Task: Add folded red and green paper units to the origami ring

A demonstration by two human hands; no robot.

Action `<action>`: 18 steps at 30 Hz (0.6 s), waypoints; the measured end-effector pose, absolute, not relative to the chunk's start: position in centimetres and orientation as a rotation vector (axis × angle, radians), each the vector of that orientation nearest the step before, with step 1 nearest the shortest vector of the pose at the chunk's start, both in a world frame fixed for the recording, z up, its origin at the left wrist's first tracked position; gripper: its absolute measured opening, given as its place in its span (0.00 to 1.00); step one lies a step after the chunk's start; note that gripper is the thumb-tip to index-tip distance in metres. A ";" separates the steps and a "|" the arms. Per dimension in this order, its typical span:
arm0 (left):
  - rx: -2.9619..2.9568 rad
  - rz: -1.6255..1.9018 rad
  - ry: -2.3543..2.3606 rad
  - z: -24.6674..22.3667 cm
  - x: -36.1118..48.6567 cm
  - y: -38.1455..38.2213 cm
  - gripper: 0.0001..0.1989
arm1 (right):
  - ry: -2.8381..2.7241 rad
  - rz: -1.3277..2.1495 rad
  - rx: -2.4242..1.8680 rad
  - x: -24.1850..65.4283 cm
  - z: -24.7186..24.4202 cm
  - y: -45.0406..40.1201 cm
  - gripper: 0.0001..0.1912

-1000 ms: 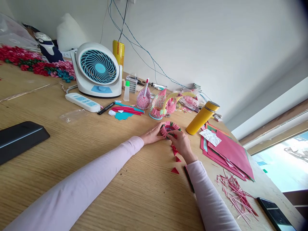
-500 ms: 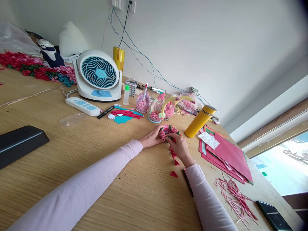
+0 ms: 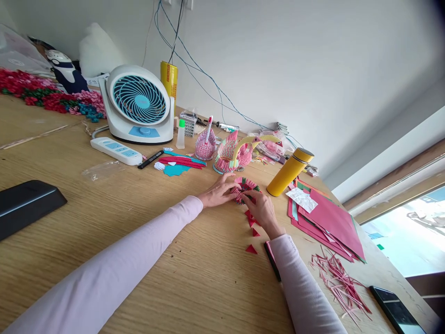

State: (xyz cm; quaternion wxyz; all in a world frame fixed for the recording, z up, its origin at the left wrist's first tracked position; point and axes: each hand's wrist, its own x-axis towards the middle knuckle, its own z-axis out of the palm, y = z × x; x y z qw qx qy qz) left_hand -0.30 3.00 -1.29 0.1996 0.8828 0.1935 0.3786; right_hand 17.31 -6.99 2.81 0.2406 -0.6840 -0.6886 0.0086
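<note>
A round ring of folded paper pieces (image 3: pixel 247 182), pink and dark green, lies on the wooden table between my hands. My left hand (image 3: pixel 219 190) curls around its left side, with fingertips at the rim. Fingers of my right hand (image 3: pixel 260 207) are pinched together at the ring's near edge; whatever is between them is too small to make out. Several red folded paper triangles (image 3: pixel 251 249) lie in a line on the table below the ring, near my right wrist. Beyond the ring stands a pink and green folded-paper swan (image 3: pixel 225 155).
A yellow flask (image 3: pixel 289 172) stands right of the ring, by stacked red paper sheets (image 3: pixel 333 222). Pink paper strips (image 3: pixel 339 278) and a phone (image 3: pixel 394 308) lie at right. A fan (image 3: pixel 139 104), power strip (image 3: pixel 116 150) and black case (image 3: pixel 29 206) occupy the left.
My left hand's fingers have lifted and shifted on the ring's left side. My right hand stays pinched at its near edge. The view has tilted slightly.
</note>
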 end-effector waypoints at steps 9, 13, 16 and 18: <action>2.625 0.819 0.429 1.1 1.3 5.2 0.11 | -1.829 0.326 -1.747 19.4 2.6 -6.8 0.17; 2.579 0.841 0.416 0.9 1.4 5.4 0.11 | -1.874 0.266 -1.700 19.7 2.2 -6.5 0.16; 2.556 0.846 0.358 0.9 1.4 5.4 0.13 | -1.905 0.237 -1.700 19.7 2.2 -6.4 0.15; 2.553 0.845 0.337 0.9 1.5 5.5 0.14 | -1.912 0.224 -1.714 19.6 2.4 -6.4 0.15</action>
